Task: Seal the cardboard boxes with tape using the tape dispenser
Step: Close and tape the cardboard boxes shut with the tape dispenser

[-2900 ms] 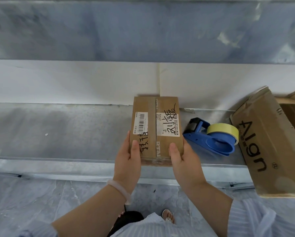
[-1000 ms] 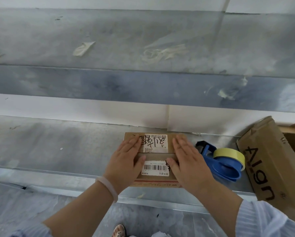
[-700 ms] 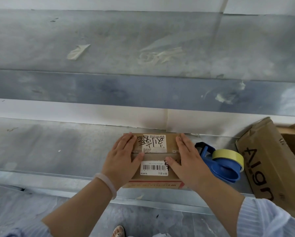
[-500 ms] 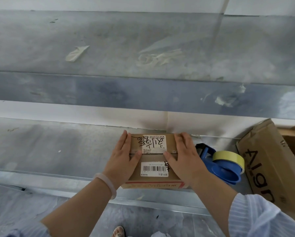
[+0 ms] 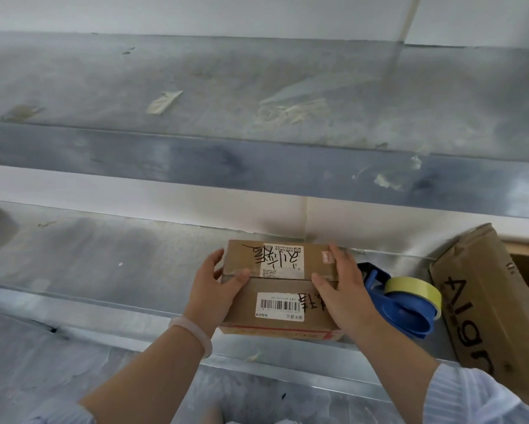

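A small cardboard box (image 5: 280,313) with two white labels and black handwriting lies on the metal shelf (image 5: 104,261). Its top flaps are closed along a seam that runs left to right. My left hand (image 5: 214,289) holds its left side, thumb on top at the seam. My right hand (image 5: 342,292) holds the right side the same way, its thumb on the seam too. The blue tape dispenser (image 5: 407,316) with a yellowish tape roll (image 5: 413,289) lies on the shelf just right of the box, partly behind my right hand.
A larger brown cardboard box (image 5: 486,301) with black lettering leans at the right end of the shelf. An upper metal shelf (image 5: 195,87) with tape scraps on it hangs over the back. The shelf's front lip runs below the small box.
The box was turned a quarter turn, so its seam now runs sideways. My hands then slid from flat on its top out to its two sides. The dispenser has not moved.
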Demonstrator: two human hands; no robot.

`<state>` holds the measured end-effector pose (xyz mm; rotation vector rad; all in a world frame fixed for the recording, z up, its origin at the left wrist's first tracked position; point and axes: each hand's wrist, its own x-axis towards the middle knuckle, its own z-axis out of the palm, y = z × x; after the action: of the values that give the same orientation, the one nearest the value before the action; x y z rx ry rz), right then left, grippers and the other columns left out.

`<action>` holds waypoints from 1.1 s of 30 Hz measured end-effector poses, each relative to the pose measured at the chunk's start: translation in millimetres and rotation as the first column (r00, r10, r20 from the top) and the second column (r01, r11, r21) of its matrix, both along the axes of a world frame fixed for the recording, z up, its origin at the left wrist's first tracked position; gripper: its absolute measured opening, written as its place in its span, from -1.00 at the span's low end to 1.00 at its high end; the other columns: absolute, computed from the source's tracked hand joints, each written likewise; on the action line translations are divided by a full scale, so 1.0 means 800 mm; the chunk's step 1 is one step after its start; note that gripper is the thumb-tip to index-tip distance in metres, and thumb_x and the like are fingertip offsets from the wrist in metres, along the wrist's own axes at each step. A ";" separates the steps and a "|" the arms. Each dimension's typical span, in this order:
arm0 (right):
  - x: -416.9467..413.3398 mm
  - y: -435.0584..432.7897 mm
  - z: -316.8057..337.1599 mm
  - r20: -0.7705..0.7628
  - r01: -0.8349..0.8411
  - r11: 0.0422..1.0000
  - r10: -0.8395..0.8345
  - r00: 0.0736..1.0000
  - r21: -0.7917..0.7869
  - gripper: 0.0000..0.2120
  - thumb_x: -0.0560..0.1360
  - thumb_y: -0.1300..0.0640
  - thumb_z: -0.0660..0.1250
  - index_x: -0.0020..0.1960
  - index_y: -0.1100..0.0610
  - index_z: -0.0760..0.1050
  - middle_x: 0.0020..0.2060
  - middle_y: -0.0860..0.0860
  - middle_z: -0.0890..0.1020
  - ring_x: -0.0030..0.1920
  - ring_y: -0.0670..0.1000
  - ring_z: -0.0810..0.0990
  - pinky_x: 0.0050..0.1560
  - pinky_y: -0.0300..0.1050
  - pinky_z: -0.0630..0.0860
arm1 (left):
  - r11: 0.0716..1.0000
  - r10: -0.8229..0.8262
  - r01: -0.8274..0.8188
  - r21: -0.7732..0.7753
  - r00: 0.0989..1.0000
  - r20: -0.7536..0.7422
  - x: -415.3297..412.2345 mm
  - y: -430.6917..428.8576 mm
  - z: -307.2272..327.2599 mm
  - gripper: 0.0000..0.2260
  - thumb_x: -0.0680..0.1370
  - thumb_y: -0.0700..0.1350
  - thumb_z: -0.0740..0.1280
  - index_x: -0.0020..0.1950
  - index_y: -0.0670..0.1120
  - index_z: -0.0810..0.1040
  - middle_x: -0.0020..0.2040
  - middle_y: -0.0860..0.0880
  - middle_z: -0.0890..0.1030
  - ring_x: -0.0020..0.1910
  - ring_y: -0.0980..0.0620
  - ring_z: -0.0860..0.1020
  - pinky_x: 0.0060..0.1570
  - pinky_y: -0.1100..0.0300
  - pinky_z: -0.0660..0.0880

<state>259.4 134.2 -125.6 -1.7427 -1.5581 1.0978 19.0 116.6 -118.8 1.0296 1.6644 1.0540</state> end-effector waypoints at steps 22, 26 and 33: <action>-0.049 -0.026 0.045 -0.188 -0.176 0.984 0.179 0.966 0.034 -0.41 0.50 -0.13 0.37 0.39 -0.45 0.14 0.17 -0.30 0.40 0.00 -0.30 0.49 -0.09 -0.25 0.47 | 0.981 0.049 -0.073 0.179 0.990 0.135 -0.047 -0.135 0.047 -0.46 0.44 0.01 0.49 0.31 0.40 0.36 0.16 0.31 0.57 0.16 0.18 0.57 -0.03 0.24 0.59; -0.093 -0.016 0.066 -0.125 -0.293 0.952 0.302 0.945 0.089 -0.49 0.51 -0.17 0.33 0.38 -0.41 0.20 0.24 -0.32 0.40 0.21 -0.25 0.43 0.14 -0.14 0.43 | 0.948 0.235 -0.268 0.170 0.953 0.193 -0.091 -0.154 0.049 -0.48 0.50 -0.15 0.45 0.27 0.38 0.43 0.15 0.22 0.59 0.05 0.15 0.63 -0.11 0.31 0.56; -0.215 -0.034 0.081 0.004 -0.480 0.845 0.493 0.870 0.233 -0.57 0.53 -0.03 0.37 0.24 -0.42 0.29 0.13 -0.49 0.31 0.23 -0.25 0.37 0.35 -0.09 0.37 | 0.876 0.405 -0.444 0.189 0.889 0.216 -0.205 -0.192 0.051 -0.51 0.56 -0.28 0.32 0.30 0.27 0.44 0.19 0.11 0.57 -0.07 0.20 0.64 -0.21 0.39 0.54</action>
<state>87.4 106.9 -60.4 -1.1775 -2.0678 1.1271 -144.9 -37.0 -77.7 0.6989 1.6929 1.6161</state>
